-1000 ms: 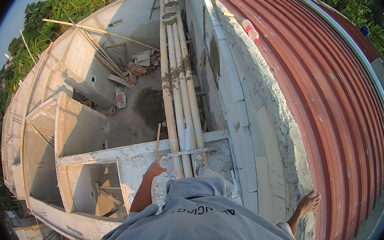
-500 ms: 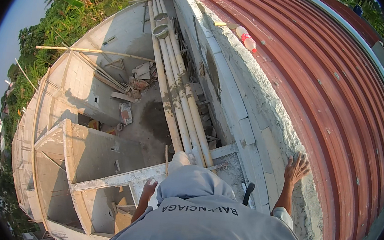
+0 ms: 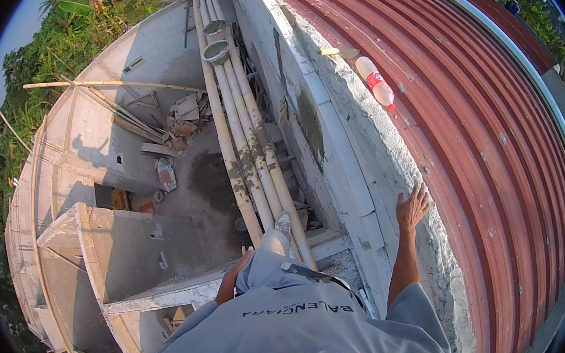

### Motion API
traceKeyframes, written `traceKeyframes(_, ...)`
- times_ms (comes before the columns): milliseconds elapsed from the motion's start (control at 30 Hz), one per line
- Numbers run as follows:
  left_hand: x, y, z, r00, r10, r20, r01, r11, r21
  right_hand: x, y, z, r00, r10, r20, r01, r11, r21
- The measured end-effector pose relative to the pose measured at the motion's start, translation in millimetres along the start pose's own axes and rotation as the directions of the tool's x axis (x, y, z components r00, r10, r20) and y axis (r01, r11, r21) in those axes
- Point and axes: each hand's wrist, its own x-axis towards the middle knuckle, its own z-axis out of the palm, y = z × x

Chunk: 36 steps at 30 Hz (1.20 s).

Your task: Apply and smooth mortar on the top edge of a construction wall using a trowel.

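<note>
My right hand (image 3: 413, 207) rests with spread fingers on the rough mortar top of the wall (image 3: 393, 161), beside the red roof. It holds nothing. My left hand (image 3: 238, 272) is seen nearly edge-on against my bent leg, fingers stretched along it and partly hidden. One shoe (image 3: 283, 223) of mine stands on the long bamboo poles (image 3: 251, 112), which are spattered with mortar. Farther along the wall top lie a trowel (image 3: 339, 52) with a yellow handle and a clear plastic bottle (image 3: 376, 83) with a red label and cap.
Two mortar buckets, a nearer one (image 3: 215, 52) and a farther one (image 3: 215, 27), sit on the poles. Below is a deep drop to a floor (image 3: 203, 227) with rubble (image 3: 182, 126). Block partition walls (image 3: 152, 256) stand at left; a corrugated red roof (image 3: 501, 170) slopes at right.
I have stepped forward onto the poles, and my shoe now shows. My right hand has slid farther along the wall top. My left hand has shifted forward beside my leg.
</note>
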Motion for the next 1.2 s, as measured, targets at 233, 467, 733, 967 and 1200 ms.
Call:
traceKeyframes(233,-35.0,185.3,-21.8,0.929,0.008,-0.371,-0.142,0.931,-0.336,42.3,-45.4,52.2,0.943,0.124,0.307,-0.074,0.983,-0.169)
traceKeyframes(467,-0.2,282.6,-26.2,0.925,-0.142,-0.352,0.136,0.99,-0.043,56.0,-49.1,51.2,0.921,0.149,0.359,-0.114,0.987,-0.117)
traceKeyframes(733,38.6,362.1,-74.4,0.956,-0.085,-0.28,0.151,0.963,0.224,64.5,-66.6,68.5,0.841,0.368,0.397,-0.265,0.919,-0.291)
traceKeyframes(967,72.3,487.0,-129.3,0.982,-0.076,-0.174,0.151,0.868,0.473,119.6,-118.7,59.6,0.494,0.714,0.497,-0.533,0.7,-0.476)
traceKeyframes(1200,66.9,525.2,-237.9,0.994,-0.101,-0.039,0.1,0.714,0.692,112.5,-205.6,105.2,0.887,0.437,0.152,-0.438,0.899,-0.03)
